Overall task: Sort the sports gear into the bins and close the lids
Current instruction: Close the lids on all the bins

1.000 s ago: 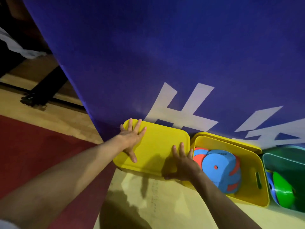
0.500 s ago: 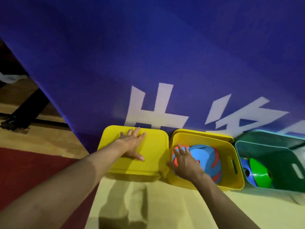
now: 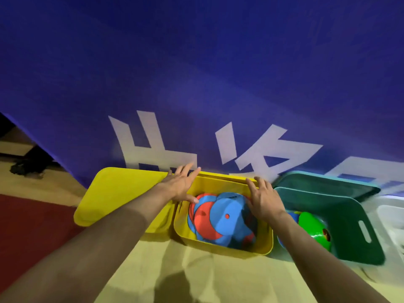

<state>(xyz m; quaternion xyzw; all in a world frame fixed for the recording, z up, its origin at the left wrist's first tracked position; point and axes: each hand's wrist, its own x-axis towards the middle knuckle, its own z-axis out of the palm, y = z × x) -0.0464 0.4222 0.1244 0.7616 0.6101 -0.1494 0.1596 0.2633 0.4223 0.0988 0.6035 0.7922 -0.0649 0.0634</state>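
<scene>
We've got a big blue banner (image 3: 218, 73) with white characters filling the back of the view, and the row of bins sits right up against its foot on the tan floor (image 3: 207, 281), with a red floor strip (image 3: 32, 226) off to the left. On the far left sits a closed yellow bin (image 3: 122, 197), its lid flat and glossy. Next to it, touching, we see the open yellow bin (image 3: 225, 248), packed with overlapping blue and red flat discs (image 3: 220, 219). Its yellow lid (image 3: 225, 177) stands on edge behind it, wedged between bin and banner, long axis running left to right along the banner. Our left hand (image 3: 181, 184) reaches over the back left corner, fingers straight and spread, tips at the lid's edge. Our right hand (image 3: 264, 197) is spread too, fingers straight, touching the back right rim. Just right sits a green bin (image 3: 349, 228) holding a green cone (image 3: 314, 232), with a green lid (image 3: 328, 184) leaning behind it. A white bin (image 3: 391, 219) edges in at the far right, blurred.
</scene>
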